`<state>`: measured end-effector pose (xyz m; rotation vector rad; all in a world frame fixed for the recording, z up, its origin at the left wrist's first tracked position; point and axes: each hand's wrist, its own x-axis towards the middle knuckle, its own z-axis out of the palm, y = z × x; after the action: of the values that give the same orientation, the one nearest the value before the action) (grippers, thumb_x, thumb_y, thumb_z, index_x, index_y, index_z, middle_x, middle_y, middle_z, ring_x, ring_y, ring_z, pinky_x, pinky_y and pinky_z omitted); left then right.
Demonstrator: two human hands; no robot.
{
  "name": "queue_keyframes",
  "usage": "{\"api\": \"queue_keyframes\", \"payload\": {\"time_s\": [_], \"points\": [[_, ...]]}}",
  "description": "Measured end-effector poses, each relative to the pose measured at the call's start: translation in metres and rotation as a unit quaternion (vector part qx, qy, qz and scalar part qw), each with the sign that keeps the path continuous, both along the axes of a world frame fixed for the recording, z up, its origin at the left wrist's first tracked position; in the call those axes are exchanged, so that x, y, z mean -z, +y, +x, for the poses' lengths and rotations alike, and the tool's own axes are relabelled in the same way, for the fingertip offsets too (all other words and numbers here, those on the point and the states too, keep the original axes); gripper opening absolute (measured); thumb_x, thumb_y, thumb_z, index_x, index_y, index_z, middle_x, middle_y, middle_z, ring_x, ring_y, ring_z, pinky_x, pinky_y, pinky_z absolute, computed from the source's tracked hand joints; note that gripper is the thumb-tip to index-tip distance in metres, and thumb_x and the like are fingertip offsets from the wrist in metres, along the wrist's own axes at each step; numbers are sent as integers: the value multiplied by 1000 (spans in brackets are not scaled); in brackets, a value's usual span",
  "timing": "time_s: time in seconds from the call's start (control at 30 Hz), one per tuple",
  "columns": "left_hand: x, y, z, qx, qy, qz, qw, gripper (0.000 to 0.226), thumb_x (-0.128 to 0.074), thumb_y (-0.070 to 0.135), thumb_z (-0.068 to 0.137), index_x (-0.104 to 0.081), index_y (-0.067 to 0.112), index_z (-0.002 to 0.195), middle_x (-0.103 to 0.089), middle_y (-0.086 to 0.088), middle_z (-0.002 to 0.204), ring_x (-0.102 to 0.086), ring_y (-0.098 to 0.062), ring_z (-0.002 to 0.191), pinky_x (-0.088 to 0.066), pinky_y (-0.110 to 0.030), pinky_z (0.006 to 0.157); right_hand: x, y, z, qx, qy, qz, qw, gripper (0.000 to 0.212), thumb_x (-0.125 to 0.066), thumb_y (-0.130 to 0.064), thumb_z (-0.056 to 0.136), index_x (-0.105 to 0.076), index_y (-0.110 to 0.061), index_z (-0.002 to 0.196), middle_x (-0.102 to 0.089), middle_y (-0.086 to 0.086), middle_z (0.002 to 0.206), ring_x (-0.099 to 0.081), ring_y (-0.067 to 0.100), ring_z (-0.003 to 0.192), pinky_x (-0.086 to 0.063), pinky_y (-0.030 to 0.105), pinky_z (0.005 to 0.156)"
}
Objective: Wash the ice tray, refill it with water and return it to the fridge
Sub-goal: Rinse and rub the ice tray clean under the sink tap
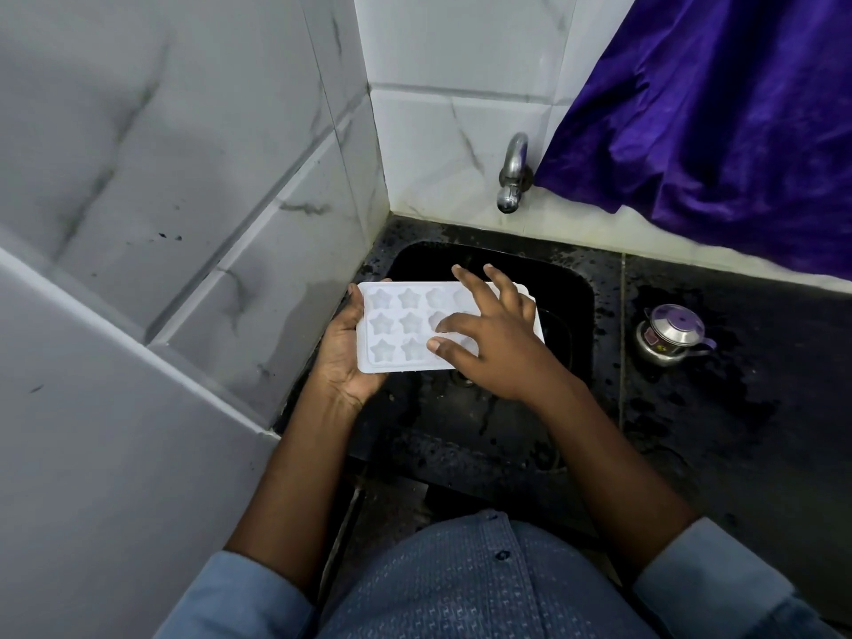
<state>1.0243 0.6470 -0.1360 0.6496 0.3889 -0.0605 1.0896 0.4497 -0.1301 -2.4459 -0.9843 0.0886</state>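
Blue shirt [461, 588] down front, then both hands over the black sink [571, 288]. Left hand [343, 357] grips the left end of the white ice tray [401, 325], held level above the basin below the tap [511, 172]. Right hand [500, 345] is spread open, fingertips on the right-side star cells. Can't tell if they hold water. Small lidded steel pot [671, 334] sits on the wet surface [737, 408], contents hidden.

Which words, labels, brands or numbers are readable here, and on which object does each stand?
No text is readable.
The small steel pot carries a sticker on its side: too small and blurred to read.
The ice tray shows only star-shaped cells, no writing visible.
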Motion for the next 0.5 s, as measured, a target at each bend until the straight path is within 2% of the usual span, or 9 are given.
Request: {"api": "queue_keyframes", "payload": {"time_s": [0.1, 0.23, 0.3, 0.4, 0.5], "points": [[-3, -4, -4, 4, -1, -4, 1000, 74, -31, 57, 109, -81, 2, 108, -74, -23, 121, -76, -39, 103, -64, -54, 78, 1, 1, 0, 5, -17, 31, 999, 41, -47, -67, 96, -73, -38, 112, -16, -7, 172, 5, 23, 159, -6, 50, 119], [1, -2, -1, -5, 8, 0, 1000, 66, -39, 57, 107, -73, 3, 123, -72, -24, 126, -75, -41, 106, -63, -55, 79, 0, 3, -1, -6, 5, -34, 999, 44, -46, -68, 98, -67, -41, 125, -6, -6, 173, 13, 24, 158, -5, 53, 119], [2, -1, -1, -8, 9, 3, 1000, 66, -39, 57, 107, -76, 3, 119, -72, -24, 127, -74, -41, 107, -63, -56, 81, 2, 0, -2, -11, -4, -2, 1000, 40, -50, -65, 98, -71, -39, 118, -13, -7, 173, 8, 23, 159, -7, 52, 119], [1, 0, -3, -18, 15, 2, 1000, 70, -35, 56, 109, -83, 4, 106, -75, -22, 121, -76, -38, 103, -64, -53, 78, 2, -7, -1, 6, -34, 95, 995, 29, -57, -58, 97, -74, -34, 98, -28, -9, 168, -6, 21, 158, -12, 49, 117], [3, 3, -3, -26, 16, 12, 999, 70, -35, 56, 109, -83, 5, 106, -74, -21, 125, -75, -38, 107, -64, -52, 80, -1, -14, 4, 26, -40, 95, 994, 25, -61, -55, 97, -71, -32, 99, -28, -8, 168, -7, 23, 157, -13, 49, 116]]}}
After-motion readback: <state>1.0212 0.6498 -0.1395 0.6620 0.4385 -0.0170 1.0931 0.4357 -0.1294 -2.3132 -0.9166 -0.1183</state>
